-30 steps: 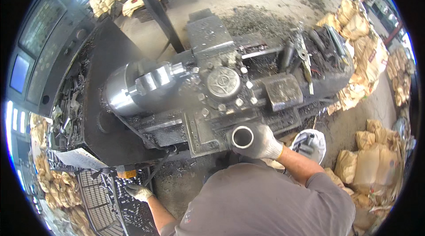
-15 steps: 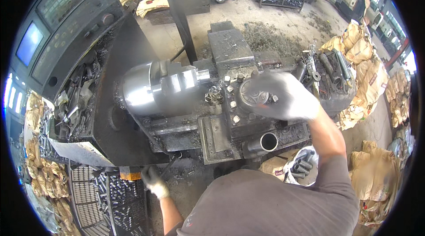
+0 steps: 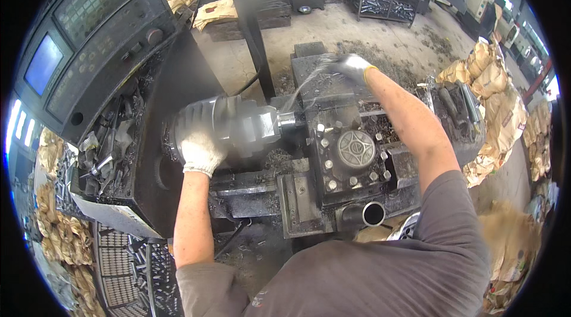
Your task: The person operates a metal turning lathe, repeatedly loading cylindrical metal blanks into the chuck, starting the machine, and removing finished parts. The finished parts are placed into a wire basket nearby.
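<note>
My left hand, in a white glove, lies against the near side of the round metal lathe chuck; its fingers blend into the chuck and cannot be made out. To the right of the chuck is a shiny stepped metal piece, partly blurred. My right hand, also gloved, is stretched out over the dark block behind the tool turret. Thin metal shavings trail from its blurred fingers down toward the shiny piece. The bolted tool turret sits below my right forearm, apart from both hands.
A control panel with a lit screen stands at left, above a tray of metal scraps. A short tube sticks out near me. Brown paper sacks are at right. A mesh bin of metal parts stands behind.
My left hand has come up from beside the machine's lower front to the chuck. My right hand has moved from the turret to the far side, and the curled shavings beside the turret are gone.
</note>
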{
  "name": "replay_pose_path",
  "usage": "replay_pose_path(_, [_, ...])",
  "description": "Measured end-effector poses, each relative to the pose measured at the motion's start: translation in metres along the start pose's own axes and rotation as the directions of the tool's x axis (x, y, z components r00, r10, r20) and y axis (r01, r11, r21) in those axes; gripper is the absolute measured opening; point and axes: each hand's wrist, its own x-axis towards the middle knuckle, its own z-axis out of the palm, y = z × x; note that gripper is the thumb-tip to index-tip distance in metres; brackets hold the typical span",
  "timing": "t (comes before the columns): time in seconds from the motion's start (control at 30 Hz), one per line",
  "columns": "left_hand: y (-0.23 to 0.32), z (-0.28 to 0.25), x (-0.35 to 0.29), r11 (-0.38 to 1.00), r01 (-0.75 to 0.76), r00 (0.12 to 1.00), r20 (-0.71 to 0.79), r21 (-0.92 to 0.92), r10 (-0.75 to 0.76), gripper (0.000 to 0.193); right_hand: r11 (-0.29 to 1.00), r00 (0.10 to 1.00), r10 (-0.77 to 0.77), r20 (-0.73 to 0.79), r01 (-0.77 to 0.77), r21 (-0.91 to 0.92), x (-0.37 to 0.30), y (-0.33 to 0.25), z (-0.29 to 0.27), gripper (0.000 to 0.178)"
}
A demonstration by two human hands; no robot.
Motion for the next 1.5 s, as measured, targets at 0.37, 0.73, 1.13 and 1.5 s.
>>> replay_pose_path(0.37, [-0.009,0.042,0.047,0.993,0.033,0.999,0.01,-0.117,-0.032,0.082,0.733,0.756,-0.333,0.563,0.584,-0.35,0.014,-0.073,0.118,0.066])
replay_pose_path(0.73, [-0.006,0.033,0.012,0.98,0.134,0.968,-0.192,-0.147,-0.161,0.063,0.744,0.695,-0.246,0.676,0.582,-0.327,0.027,-0.052,0.105,0.053])
replay_pose_path(1.13, [-0.015,0.028,0.001,0.959,0.049,0.934,-0.328,-0.279,-0.143,0.066,0.962,0.79,-0.255,-0.557,0.146,-0.232,-0.171,-0.056,-0.022,0.084])
replay_pose_path(1.5, [0.156,-0.051,-0.198,-0.604,0.563,0.785,0.593,-0.564,0.179,0.065,0.579,0.952,-0.079,0.297,-0.199,0.791,-0.356,-0.066,0.217,0.048])
